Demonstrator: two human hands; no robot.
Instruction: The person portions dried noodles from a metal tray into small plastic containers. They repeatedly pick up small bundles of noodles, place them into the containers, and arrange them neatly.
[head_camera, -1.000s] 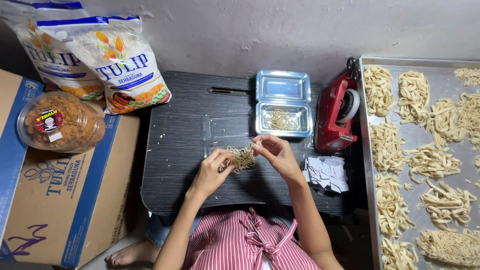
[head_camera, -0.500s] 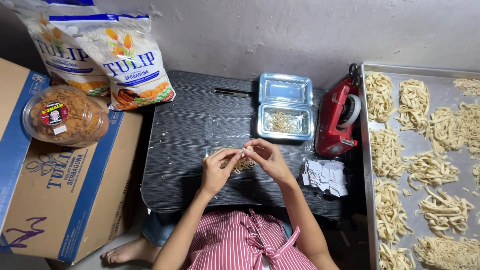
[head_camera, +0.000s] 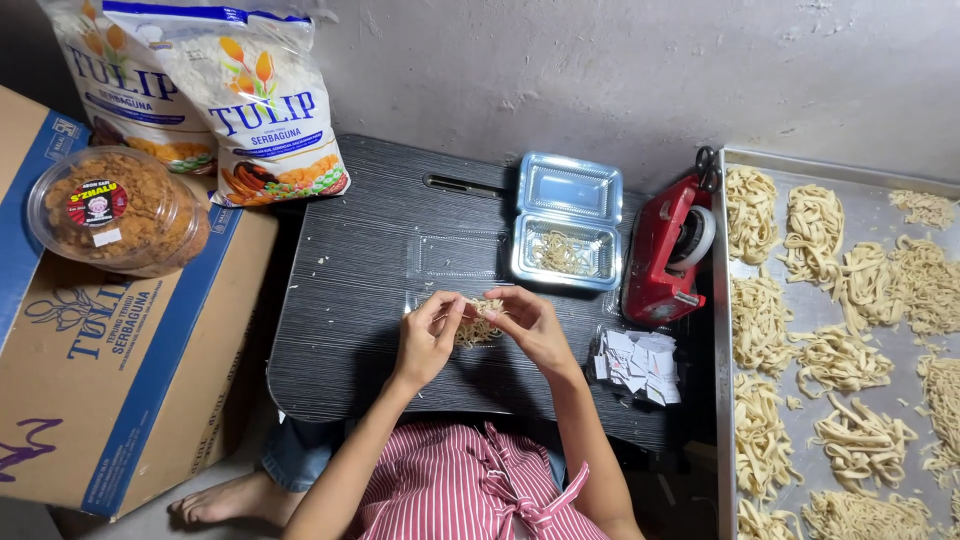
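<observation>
My left hand (head_camera: 428, 338) and my right hand (head_camera: 531, 326) meet over a small black table (head_camera: 350, 290). Together they pinch a little bundle of pale noodle strands (head_camera: 477, 325), fingers closed on it from both sides. A clear lid or tray lies flat on the table just beyond my hands, hard to make out. Further back sits an open clear plastic clamshell box (head_camera: 565, 222) with a few strands in its lower half.
A red tape dispenser (head_camera: 668, 250) stands right of the box, a pile of small white paper slips (head_camera: 637, 362) below it. A metal tray (head_camera: 722, 330) of noodle nests fills the right. Two flour bags (head_camera: 250, 100), a cardboard box (head_camera: 90, 400) and a round tub (head_camera: 115, 210) sit left.
My hands have dropped closer to the table and come nearer together around the noodle bundle. The camera view has shifted slightly.
</observation>
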